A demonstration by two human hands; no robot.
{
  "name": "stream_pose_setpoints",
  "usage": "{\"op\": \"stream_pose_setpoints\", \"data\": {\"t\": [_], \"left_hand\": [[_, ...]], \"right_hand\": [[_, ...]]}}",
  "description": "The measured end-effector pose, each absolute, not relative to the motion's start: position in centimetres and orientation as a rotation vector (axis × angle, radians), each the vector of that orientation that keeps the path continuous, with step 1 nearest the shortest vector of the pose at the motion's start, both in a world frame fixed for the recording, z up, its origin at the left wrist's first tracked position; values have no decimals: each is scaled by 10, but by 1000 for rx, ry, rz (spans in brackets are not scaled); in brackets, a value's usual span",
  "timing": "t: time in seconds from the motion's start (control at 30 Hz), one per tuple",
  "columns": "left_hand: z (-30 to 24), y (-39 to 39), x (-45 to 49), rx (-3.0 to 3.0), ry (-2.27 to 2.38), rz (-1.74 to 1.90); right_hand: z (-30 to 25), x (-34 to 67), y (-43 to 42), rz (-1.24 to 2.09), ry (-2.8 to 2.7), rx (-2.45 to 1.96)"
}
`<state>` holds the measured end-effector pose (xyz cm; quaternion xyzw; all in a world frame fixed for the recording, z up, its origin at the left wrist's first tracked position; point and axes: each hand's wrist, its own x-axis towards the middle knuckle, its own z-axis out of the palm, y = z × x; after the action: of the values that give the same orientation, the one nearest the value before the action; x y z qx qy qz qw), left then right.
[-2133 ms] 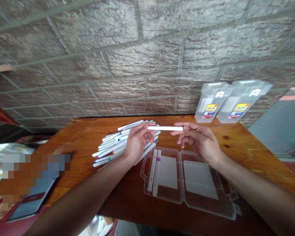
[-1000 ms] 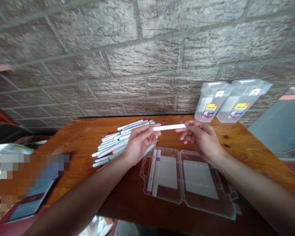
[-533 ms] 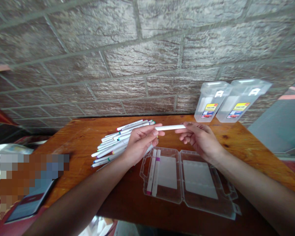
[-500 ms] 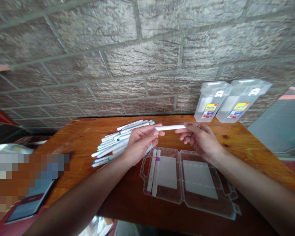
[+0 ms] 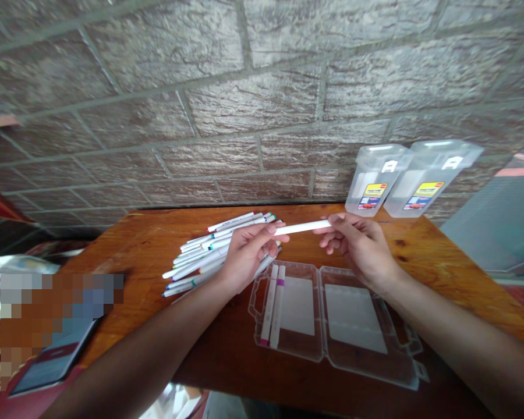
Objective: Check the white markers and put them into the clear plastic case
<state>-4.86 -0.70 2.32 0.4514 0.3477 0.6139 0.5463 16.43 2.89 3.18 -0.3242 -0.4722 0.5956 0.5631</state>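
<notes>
Between my two hands a white marker [image 5: 303, 227] is held level above the table. My left hand [image 5: 250, 251] pinches its left end, and my right hand [image 5: 361, 245] grips the right end between thumb and fingers. Behind and left of my left hand lies a loose pile of white markers [image 5: 213, 256] with coloured bands and ends, partly hidden by that hand. Below the hands an open clear plastic case [image 5: 321, 343] lies flat. Two markers [image 5: 273, 308] with pink and purple marks rest side by side along the left of its left half.
Two clear plastic marker boxes [image 5: 372, 180] with coloured labels stand upright at the table's back right, against the brick wall [image 5: 262, 93]. A phone or tablet [image 5: 55, 361] lies at the left, partly behind a blurred patch. The wooden table [image 5: 126, 250] carries the case and markers.
The held marker has tilted slightly, its right end a little higher and its left end a little lower. My right hand has risen slightly. The case, pile and boxes have stayed put.
</notes>
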Motion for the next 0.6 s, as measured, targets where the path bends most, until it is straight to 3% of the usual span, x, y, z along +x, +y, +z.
{"op": "stream_pose_setpoints", "data": {"t": [0.6], "left_hand": [[23,-8,-50,1197,875,1465]], "right_hand": [[31,166,28,1275,-1242,-675]]}}
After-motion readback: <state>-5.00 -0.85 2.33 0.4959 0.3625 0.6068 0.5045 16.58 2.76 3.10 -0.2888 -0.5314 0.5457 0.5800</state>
